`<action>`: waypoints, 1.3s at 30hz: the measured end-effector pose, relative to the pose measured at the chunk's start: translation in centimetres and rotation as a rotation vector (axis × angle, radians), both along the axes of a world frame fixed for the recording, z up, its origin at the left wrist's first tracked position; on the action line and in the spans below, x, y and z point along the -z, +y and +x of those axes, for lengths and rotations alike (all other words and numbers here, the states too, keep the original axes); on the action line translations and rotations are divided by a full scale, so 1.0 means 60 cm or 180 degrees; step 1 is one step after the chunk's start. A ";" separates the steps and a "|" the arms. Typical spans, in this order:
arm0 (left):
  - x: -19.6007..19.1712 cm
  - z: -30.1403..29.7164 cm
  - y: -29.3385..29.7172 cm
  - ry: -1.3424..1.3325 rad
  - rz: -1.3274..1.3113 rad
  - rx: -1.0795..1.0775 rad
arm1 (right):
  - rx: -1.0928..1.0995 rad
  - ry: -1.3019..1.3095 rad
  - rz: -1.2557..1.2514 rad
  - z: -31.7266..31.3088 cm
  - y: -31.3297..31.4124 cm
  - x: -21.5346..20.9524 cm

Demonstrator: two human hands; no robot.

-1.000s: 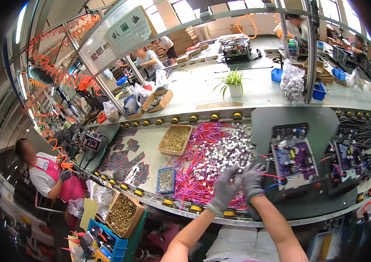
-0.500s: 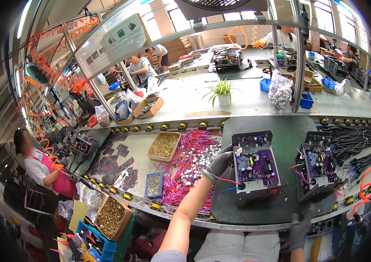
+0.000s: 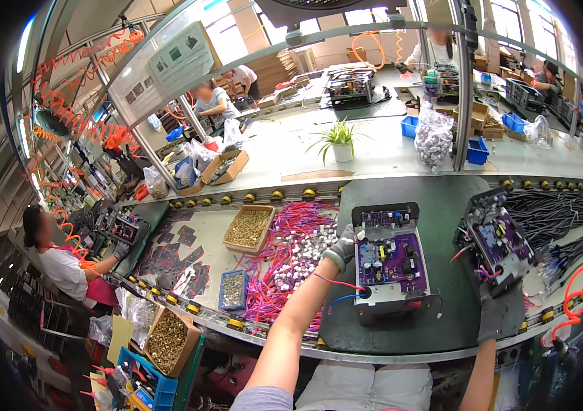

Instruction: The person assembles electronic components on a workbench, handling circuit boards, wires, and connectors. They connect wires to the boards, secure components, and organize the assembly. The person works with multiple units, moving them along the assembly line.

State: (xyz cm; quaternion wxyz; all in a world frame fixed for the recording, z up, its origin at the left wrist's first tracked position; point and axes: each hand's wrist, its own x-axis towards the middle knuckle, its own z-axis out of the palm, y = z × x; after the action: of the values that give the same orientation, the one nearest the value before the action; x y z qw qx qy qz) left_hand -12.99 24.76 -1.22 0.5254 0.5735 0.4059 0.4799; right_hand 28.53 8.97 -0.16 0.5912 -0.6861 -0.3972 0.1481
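Observation:
A dark metal case with a purple circuit board lies open on the green work mat. My left hand, in a grey glove, is closed on its left wall beside a small white connector. Red and blue wires come out of the case's near left corner. To the right, a second open case with a purple board sits turned at an angle. My right hand, also gloved, grips its near end; the fingertips are partly hidden.
Left of the mat lie a heap of red and purple wires with white connectors, a box of brass-coloured screws and a blue tray of small parts. Black cables lie at right. A coiled orange hose hangs there. A co-worker stands far left.
My right hand has risen from the lower edge to the right-hand case, which has turned at an angle. My left hand stays at the left wall of the middle case. The view has shifted slightly.

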 end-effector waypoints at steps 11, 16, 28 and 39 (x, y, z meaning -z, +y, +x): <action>0.033 0.091 -0.078 -0.1936 0.0311 -0.1776 | 0.0651 -0.0975 -0.0799 0.087 0.099 0.062; -0.012 0.059 -0.217 -0.1001 0.0398 -0.2452 | 0.0101 -0.1531 -0.1280 0.082 -0.035 -0.033; 0.009 0.049 -0.343 0.0412 0.0724 -0.2200 | -0.0465 -0.2430 -0.1122 0.233 0.060 0.074; 0.020 0.029 -0.372 0.1223 0.0079 -0.2135 | -0.0184 -0.1864 -0.1160 0.225 0.051 0.055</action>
State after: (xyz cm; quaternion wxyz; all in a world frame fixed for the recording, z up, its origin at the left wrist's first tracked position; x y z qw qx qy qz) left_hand -11.27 2.45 -2.41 0.2466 0.4946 0.6562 0.5137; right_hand 42.04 12.00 -3.44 0.3154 -0.7823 -0.5363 0.0302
